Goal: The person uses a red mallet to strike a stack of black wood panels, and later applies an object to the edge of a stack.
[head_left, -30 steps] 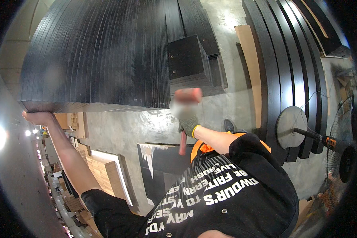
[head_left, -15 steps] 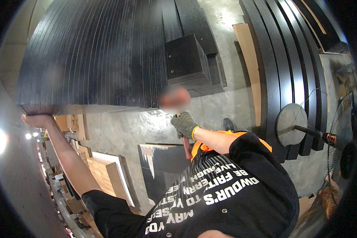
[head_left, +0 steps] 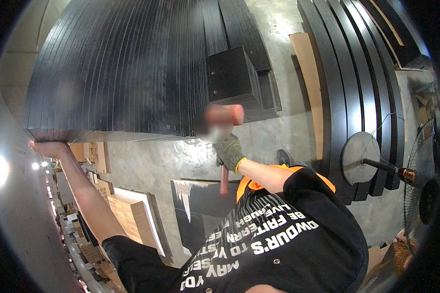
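Note:
A long row of black boards (head_left: 122, 73) stands packed on edge, face to face. My left hand (head_left: 49, 148), bare, lies open against the near edges of the boards at the row's left end; part of its fingers is hidden. In a grey-green knitted glove, my right hand (head_left: 228, 150) is closed round the handle of a mallet (head_left: 237, 115) with a red head. The handle's red end sticks out below the glove. The mallet head is partly blurred and sits by the row's near right corner; I cannot tell whether it touches the boards.
Smaller black panels (head_left: 232, 73) are stacked right of the row. Long black beams (head_left: 337, 97) lie farther right, with a round-based stand (head_left: 359, 156) and a wire fan (head_left: 420, 195) beside them. A scuffed black board (head_left: 198, 215) and wood pieces (head_left: 132, 215) lie near me.
The mallet has turned in my right hand's grip: its red head end now points right, and the handle's lower end has swung left. My left hand stays against the boards.

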Action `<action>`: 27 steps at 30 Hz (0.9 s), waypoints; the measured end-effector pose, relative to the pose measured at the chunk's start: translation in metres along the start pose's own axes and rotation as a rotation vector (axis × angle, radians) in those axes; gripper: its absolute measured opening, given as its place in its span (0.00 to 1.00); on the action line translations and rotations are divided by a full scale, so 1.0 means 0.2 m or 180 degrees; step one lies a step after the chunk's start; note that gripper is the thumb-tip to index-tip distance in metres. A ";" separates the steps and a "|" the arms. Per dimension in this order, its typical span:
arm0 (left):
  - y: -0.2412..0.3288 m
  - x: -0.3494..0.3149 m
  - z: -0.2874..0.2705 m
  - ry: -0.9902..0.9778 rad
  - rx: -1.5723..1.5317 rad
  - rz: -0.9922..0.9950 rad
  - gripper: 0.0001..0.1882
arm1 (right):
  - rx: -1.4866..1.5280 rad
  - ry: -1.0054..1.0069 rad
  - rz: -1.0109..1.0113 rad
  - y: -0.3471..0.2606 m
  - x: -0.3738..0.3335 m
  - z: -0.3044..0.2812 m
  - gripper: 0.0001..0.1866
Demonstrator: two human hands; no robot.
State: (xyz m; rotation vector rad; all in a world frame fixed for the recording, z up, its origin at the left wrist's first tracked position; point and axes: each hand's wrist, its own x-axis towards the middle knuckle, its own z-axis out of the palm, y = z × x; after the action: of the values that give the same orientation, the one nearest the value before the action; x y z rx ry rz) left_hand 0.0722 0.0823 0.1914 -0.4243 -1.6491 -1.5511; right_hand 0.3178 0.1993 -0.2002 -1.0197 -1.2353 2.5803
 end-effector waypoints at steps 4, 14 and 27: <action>-0.01 0.02 0.00 -0.0038 -0.0052 -0.0012 0.32 | 0.0020 0.0280 -0.0293 0.03 0.02 0.02 0.09; -0.03 0.02 -0.01 0.0033 -0.0022 0.0082 0.31 | 0.1169 0.0608 0.0417 -0.11 0.03 -0.05 0.07; 0.01 -0.02 0.01 0.0036 0.0016 0.0203 0.31 | 0.1003 0.0853 0.0341 -0.05 0.07 -0.04 0.10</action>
State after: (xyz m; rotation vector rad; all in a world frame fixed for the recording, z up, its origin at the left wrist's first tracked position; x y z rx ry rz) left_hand 0.0759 0.0864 0.1905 -0.4602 -1.6152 -1.4996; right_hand 0.3101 0.2167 -0.2032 -1.3321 -0.7030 2.4973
